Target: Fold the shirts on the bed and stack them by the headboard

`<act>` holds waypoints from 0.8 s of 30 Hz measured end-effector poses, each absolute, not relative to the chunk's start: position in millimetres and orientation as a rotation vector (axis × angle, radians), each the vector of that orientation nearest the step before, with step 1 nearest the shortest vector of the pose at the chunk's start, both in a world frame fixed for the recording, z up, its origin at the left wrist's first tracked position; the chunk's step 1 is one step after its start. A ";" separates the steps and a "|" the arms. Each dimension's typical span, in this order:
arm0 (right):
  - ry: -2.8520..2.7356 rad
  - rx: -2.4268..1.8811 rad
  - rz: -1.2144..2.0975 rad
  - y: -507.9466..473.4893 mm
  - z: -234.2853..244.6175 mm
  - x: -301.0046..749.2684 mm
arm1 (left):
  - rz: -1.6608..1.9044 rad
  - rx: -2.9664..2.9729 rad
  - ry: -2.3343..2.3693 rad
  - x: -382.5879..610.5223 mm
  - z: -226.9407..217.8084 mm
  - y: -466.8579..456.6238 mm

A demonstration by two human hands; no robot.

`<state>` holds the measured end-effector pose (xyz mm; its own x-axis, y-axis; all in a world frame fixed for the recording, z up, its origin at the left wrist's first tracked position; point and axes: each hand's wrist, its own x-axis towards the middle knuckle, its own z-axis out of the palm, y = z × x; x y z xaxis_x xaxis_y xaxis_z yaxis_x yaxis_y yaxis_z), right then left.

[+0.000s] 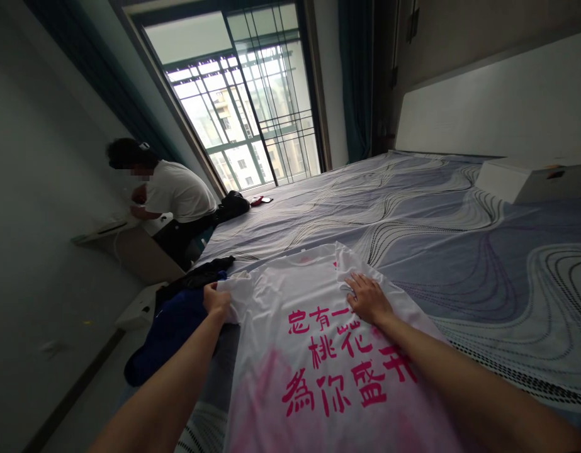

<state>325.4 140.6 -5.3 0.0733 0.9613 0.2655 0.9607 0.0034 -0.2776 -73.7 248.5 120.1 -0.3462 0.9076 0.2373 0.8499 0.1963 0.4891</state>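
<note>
A white T-shirt (pixel 276 340) with pink lettering and pink smudges lies spread on the bed, its collar toward the far side. My left hand (pixel 217 301) pinches the end of the shirt's left-side sleeve and holds it out to the side. On the opposite shoulder, where the sleeve is folded inward over the body, my right hand (pixel 366 296) lies flat with its fingers extended. The right forearm covers part of the lettering. Just left of my left hand is a dark blue garment (pixel 177 333) with black cloth beside it.
The bed (pixel 328 217) has a grey-blue patterned sheet. A white box (pixel 526 179) rests on it at the right, near the headboard (pixel 498 100). Black cloth (pixel 232 206) and a phone (pixel 267 200) lie at the far edge. Another person (pixel 181 195) sits at a desk (pixel 129 245) by the window.
</note>
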 end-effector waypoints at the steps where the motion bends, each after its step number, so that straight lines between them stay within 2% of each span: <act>1: -1.907 -1.979 0.003 140.7 -5.5 325.5 | 0.850 1.796 2.305 -65.5 117.1 244.3; 6: -1.911 -1.981 -0.003 140.2 -4.3 325.6 | 0.642 2.408 1.855 -10.0 81.4 204.0; 8: -1.916 -1.982 0.003 139.6 -3.0 325.5 | 0.486 2.593 1.918 1.7 64.0 184.3; 11: -1.917 -1.988 0.008 138.7 -0.7 325.1 | 0.290 2.541 2.183 -0.6 46.4 166.4; 14: -1.914 -1.992 0.006 138.0 1.3 324.7 | 0.181 2.612 2.125 -15.0 42.5 163.1; 19: -1.915 -1.988 0.004 137.7 2.2 324.6 | 0.434 2.818 1.906 -37.5 45.0 160.8; 24: -1.914 -1.989 0.003 137.9 0.9 325.2 | 0.602 2.539 2.105 -57.5 35.3 160.7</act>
<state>325.2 137.9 0.9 0.0727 0.9638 0.2564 0.9631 -0.0011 -0.2692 -57.5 160.7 35.3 0.1566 0.9028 0.4006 0.9781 -0.1980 0.0640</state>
